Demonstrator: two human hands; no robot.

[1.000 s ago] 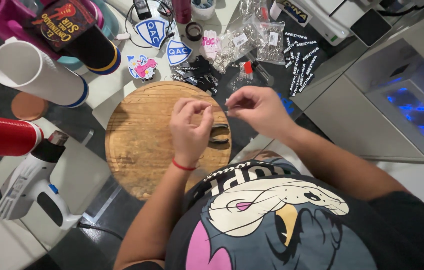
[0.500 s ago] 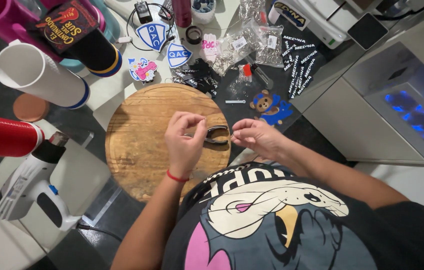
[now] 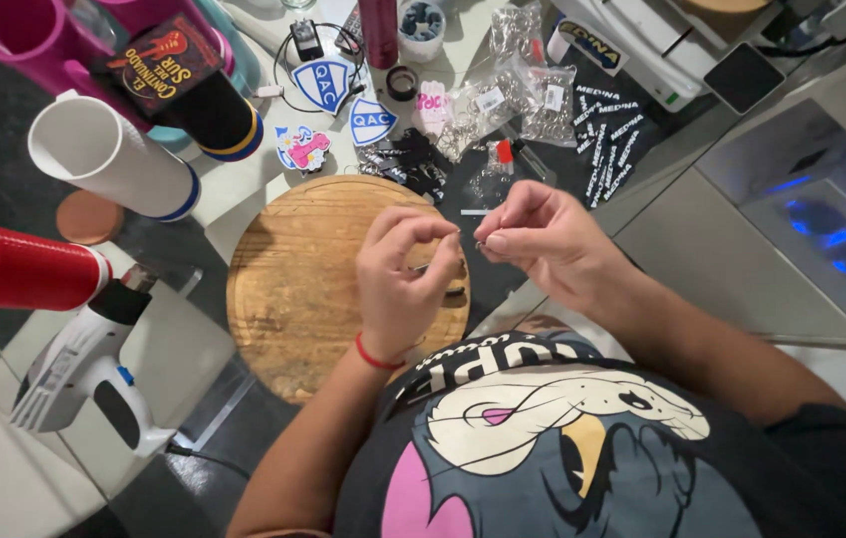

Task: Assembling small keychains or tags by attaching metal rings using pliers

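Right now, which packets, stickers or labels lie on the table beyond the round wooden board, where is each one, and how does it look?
Clear plastic bags: beyond the board, holding small metal parts, each with a white label.
Shield stickers: two, left of the bags, blue and white.
Cartoon sticker: by the board's far left edge, pink and blue.
Black strip labels: right of the bags, many narrow strips with white print.
Black tumbler print: far left, red and orange.

A messy work table (image 3: 244, 194) with lots of small things on it.
A round wooden board (image 3: 313, 289) sits in the middle. At ten o'clock lies a white tumbler (image 3: 109, 159), at twelve o'clock clear little bags (image 3: 503, 105), at eight o'clock a white heat gun (image 3: 84, 369).
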